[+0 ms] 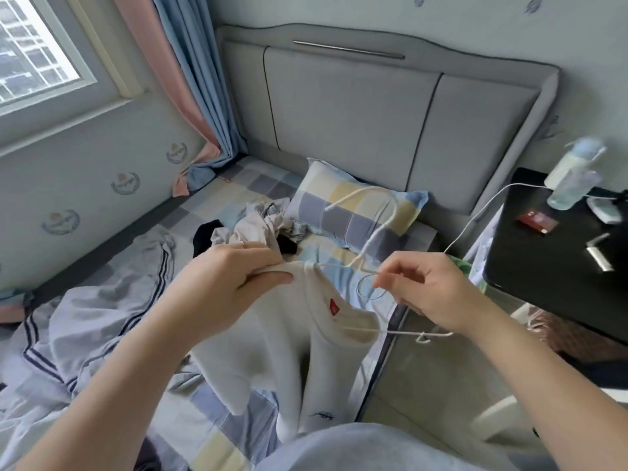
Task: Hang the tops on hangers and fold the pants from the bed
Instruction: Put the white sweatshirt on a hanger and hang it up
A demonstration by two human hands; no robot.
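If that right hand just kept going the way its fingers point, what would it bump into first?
Probably the white top bunched in the left hand; the right hand, pinching the hanger, points straight at it, though depth is unclear.

white top (289, 351) half on hanger (370, 226)

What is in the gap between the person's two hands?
In the head view, thin wire of the white hanger bridges it, from the left hand, gripping the white top, to the right hand, pinching the wire.

Both my arms enter from the bottom; left hand (231, 277) pinches shirt (272, 351) mid-frame, right hand (428, 287) pinches hanger (421, 337).
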